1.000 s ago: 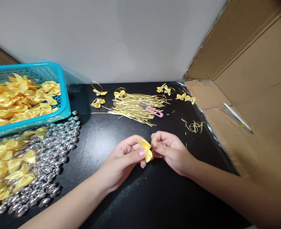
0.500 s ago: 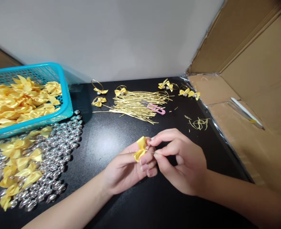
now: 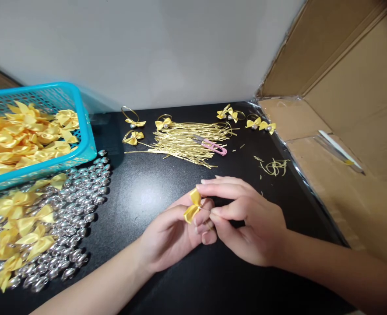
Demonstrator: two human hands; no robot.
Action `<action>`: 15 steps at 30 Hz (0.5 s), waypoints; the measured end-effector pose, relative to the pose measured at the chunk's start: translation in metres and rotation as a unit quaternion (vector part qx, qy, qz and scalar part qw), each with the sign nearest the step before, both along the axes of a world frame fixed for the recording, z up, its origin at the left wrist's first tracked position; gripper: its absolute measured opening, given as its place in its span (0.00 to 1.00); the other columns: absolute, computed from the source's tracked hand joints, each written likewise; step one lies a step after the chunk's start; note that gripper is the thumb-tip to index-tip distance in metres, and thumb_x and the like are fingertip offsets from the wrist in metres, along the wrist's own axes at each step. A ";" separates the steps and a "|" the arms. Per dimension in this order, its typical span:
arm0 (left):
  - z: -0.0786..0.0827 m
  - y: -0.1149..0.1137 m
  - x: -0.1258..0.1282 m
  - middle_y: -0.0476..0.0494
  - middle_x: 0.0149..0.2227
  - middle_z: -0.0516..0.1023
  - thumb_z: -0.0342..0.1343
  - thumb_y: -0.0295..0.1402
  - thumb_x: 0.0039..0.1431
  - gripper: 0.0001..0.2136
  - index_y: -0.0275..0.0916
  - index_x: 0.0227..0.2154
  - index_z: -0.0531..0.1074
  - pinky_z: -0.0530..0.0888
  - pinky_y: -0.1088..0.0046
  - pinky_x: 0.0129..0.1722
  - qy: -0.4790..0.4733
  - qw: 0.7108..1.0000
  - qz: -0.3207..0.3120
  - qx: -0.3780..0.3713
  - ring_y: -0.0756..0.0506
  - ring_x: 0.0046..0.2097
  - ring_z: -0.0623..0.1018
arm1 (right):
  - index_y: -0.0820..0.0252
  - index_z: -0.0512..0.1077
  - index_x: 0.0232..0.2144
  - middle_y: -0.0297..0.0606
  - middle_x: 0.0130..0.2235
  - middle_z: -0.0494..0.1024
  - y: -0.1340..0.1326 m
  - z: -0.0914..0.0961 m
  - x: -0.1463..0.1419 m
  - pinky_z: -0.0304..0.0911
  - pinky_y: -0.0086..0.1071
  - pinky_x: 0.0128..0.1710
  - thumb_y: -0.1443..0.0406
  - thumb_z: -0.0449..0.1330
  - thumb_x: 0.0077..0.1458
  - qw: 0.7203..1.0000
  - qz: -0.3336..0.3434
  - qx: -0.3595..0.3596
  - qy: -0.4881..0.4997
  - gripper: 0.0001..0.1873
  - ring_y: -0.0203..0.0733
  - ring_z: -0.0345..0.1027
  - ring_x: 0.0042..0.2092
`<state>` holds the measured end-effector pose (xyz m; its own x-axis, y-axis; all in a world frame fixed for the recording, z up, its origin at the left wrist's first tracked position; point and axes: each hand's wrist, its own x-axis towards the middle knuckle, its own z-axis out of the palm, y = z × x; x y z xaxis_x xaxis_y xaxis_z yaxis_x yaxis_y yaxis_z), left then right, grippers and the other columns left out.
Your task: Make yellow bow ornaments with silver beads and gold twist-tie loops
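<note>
A yellow ribbon bow (image 3: 192, 212) is pinched between the thumb and fingers of my left hand (image 3: 172, 236). From the middle of the bow a thin thread or wire (image 3: 206, 210) runs to the right. My right hand (image 3: 251, 223) pinches its end between thumb and index finger, while its other fingers reach over the top of the bow. Whether a bead sits on the bow is hidden by my fingers. Both hands are above the black table (image 3: 141, 175).
At left, a blue basket (image 3: 89, 144) holds yellow bows, beside silver beads (image 3: 78, 210) with loose bows on top. Gold ties (image 3: 187, 142) lie at the back under pink snips (image 3: 215, 146). Finished-looking bow loops (image 3: 136, 138) and gold scraps (image 3: 274, 167) surround them. Cardboard walls (image 3: 351, 65) stand right.
My right hand's upper fingers have stretched leftward over the bow's top. The thumb and index pinch on the thread stays nearly in place. The view has shifted slightly.
</note>
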<state>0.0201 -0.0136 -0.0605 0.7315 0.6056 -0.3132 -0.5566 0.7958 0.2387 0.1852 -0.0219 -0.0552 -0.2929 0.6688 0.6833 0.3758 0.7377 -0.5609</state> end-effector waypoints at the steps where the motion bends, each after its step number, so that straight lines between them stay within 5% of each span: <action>1: 0.000 0.000 0.000 0.52 0.23 0.71 0.63 0.25 0.51 0.03 0.32 0.26 0.75 0.74 0.78 0.32 0.001 1.000 0.003 -0.002 0.56 0.26 0.70 | 0.57 0.65 0.28 0.41 0.46 0.80 0.000 -0.002 0.001 0.67 0.40 0.56 0.75 0.57 0.55 1.000 0.002 0.004 -0.008 0.09 0.39 0.73 0.52; 8: -0.001 0.001 -0.001 0.53 0.23 0.69 0.62 0.24 0.51 0.05 0.33 0.23 0.72 0.70 0.80 0.29 0.013 0.999 0.016 -0.028 0.57 0.24 0.67 | 0.57 0.65 0.32 0.38 0.47 0.81 0.007 -0.008 0.004 0.59 0.45 0.61 0.73 0.56 0.56 0.998 0.033 -0.004 -0.053 0.06 0.39 0.70 0.55; 15: -0.004 0.001 -0.001 0.53 0.23 0.69 0.62 0.24 0.52 0.04 0.34 0.26 0.73 0.69 0.79 0.29 0.030 0.999 0.028 -0.018 0.56 0.25 0.67 | 0.59 0.65 0.32 0.42 0.44 0.82 0.006 -0.011 0.002 0.64 0.41 0.57 0.75 0.57 0.55 1.000 0.013 -0.028 -0.003 0.07 0.39 0.75 0.50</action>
